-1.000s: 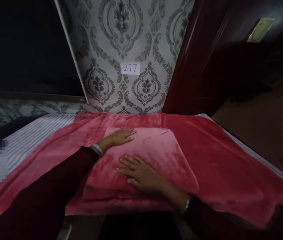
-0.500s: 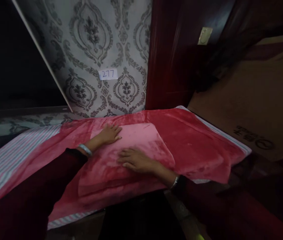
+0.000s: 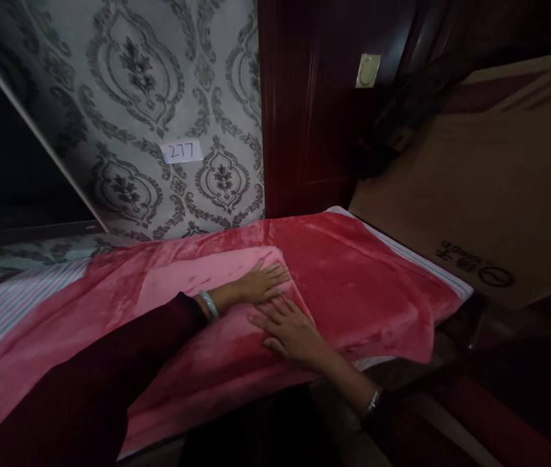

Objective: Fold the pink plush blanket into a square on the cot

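Hands, left hand (image 3: 264,283) and right hand (image 3: 289,327), lie spread flat on the folded pink blanket (image 3: 207,285).

The blanket (image 3: 363,285) is red-pink; at nine o'clock the sheet (image 3: 7,305) shows pale stripes; at eleven the wallpaper (image 3: 134,97) is grey damask; at two, brown cardboard (image 3: 474,194).

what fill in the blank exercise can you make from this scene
1. The left hand and right hand lie flat on the red blanket, which covers a sheet patterned with ____.
2. The paper label on the wall reads ____.
3. The pale bangle sits on the ____ wrist.
4. The box beyond the blanket's right edge is made of ____.

Missing words: stripes; 277; left; cardboard.
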A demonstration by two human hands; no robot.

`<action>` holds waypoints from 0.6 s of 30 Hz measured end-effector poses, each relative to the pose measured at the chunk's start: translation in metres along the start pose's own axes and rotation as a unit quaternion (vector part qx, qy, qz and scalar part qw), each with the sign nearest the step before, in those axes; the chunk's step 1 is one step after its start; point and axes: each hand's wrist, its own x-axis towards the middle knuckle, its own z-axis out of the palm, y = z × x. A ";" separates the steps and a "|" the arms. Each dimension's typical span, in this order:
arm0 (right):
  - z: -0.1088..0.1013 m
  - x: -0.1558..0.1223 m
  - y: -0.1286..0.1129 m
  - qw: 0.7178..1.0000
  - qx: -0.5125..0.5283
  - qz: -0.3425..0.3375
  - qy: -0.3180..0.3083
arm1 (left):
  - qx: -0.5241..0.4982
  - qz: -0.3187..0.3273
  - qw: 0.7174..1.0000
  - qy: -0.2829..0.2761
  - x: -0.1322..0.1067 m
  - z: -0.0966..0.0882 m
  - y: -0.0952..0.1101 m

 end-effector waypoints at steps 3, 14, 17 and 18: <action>0.005 0.000 0.002 1.000 0.013 0.000 -0.002 | 0.016 -0.036 0.999 0.013 0.013 -0.004 -0.026; 0.007 -0.001 0.005 1.000 0.011 -0.007 0.012 | -0.053 -0.155 0.985 0.049 0.052 -0.008 -0.070; 0.007 -0.001 0.005 1.000 -0.009 -0.006 0.019 | -0.030 -0.175 0.983 0.058 0.052 -0.007 -0.065; 0.007 0.000 0.005 1.000 -0.017 -0.005 0.022 | -0.020 -0.185 0.981 0.060 0.052 -0.008 -0.061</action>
